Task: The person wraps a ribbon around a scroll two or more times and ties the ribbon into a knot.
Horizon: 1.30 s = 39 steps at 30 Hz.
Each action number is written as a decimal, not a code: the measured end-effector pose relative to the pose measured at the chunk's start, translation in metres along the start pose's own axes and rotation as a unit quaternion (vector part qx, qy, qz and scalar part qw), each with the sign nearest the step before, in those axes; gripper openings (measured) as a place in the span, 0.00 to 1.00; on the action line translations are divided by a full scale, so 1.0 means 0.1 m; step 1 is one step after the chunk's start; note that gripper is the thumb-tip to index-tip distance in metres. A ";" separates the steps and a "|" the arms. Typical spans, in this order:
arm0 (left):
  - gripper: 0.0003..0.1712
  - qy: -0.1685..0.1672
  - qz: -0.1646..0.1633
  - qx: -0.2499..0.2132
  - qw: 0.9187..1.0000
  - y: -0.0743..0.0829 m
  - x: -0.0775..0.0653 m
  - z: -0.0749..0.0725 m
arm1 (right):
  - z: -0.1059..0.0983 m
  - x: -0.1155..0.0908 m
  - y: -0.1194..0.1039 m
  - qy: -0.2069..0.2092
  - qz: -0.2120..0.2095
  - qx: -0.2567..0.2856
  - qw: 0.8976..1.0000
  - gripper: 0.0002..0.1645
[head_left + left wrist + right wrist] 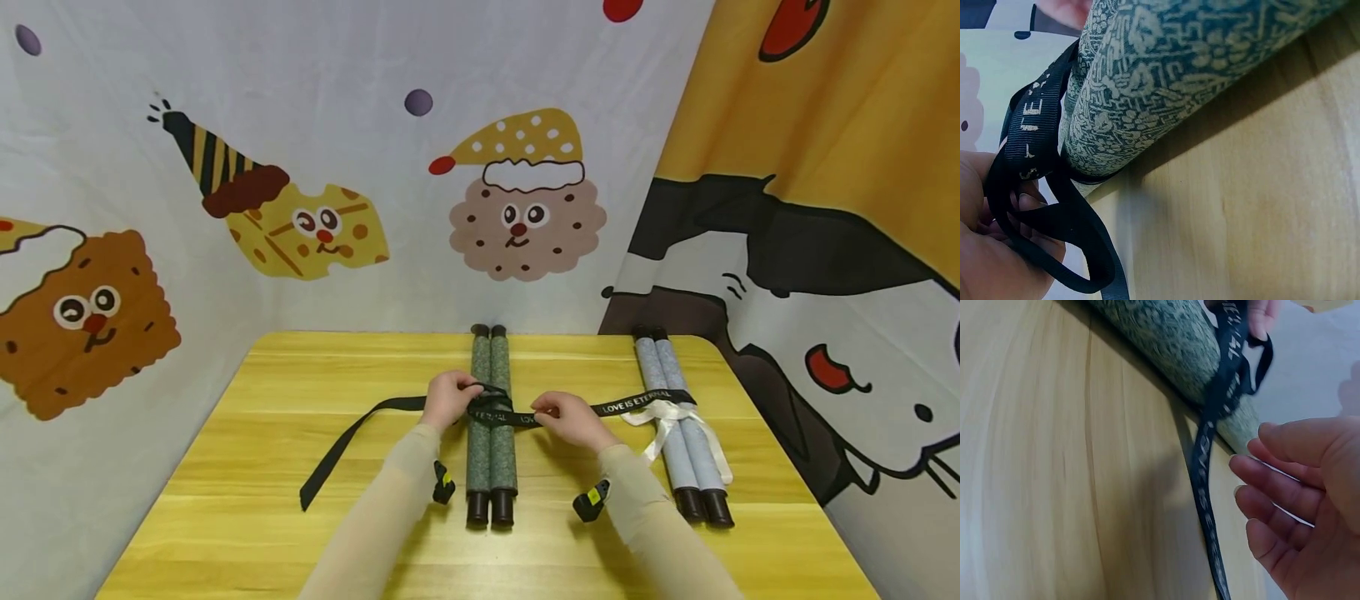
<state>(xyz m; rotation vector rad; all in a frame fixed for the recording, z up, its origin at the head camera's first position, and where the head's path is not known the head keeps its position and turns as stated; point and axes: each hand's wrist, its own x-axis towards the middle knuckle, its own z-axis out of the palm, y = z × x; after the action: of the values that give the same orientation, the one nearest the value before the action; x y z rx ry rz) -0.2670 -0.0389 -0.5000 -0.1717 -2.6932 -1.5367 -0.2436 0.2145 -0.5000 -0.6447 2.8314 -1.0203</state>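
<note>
Two green patterned scrolls (pixel 491 462) with dark end knobs lie side by side on the table. A black ribbon (pixel 491 415) with pale lettering wraps round their middle, with a small loop on top. My left hand (pixel 447 400) pinches the ribbon at this loop; in the left wrist view the looped ribbon (pixel 1079 215) hangs over its fingers. To the right of the scrolls is my right hand (pixel 573 419), close to the ribbon's right length. In the right wrist view its fingers (pixel 1279 487) are loosely bent and apart from the ribbon (pixel 1204 462).
On the right lie two light grey-blue scrolls (pixel 678 454), tied with a white ribbon bow (pixel 666 412); the black ribbon's right end crosses them. The ribbon's left tail (pixel 337 454) trails over the wooden table (pixel 247 417). A cartoon-printed curtain (pixel 337 67) hangs behind.
</note>
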 end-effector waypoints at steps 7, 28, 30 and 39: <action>0.06 -0.001 -0.005 0.004 1.000 0.00 -0.01 0.01 | 0.10 0.14 -0.03 -0.068 0.004 0.049 0.996 0.18; 0.06 0.009 -0.013 -0.003 1.000 0.02 -0.02 0.00 | 0.00 0.12 0.11 -0.138 -0.009 0.071 0.988 0.05; 0.06 0.009 -0.014 -0.002 1.000 0.01 -0.01 0.00 | -0.04 0.08 0.08 -0.135 -0.002 0.113 0.984 0.07; 0.06 0.018 -0.008 -0.001 1.000 0.00 0.00 0.02 | 0.00 0.08 0.22 -0.102 0.011 0.282 0.954 0.14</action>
<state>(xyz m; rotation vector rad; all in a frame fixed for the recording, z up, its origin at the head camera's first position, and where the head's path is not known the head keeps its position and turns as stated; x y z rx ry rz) -0.2664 -0.0369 -0.5012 -0.1220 -2.6737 -1.5306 -0.2593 0.2267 -0.5127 -0.6039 2.2031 -1.5581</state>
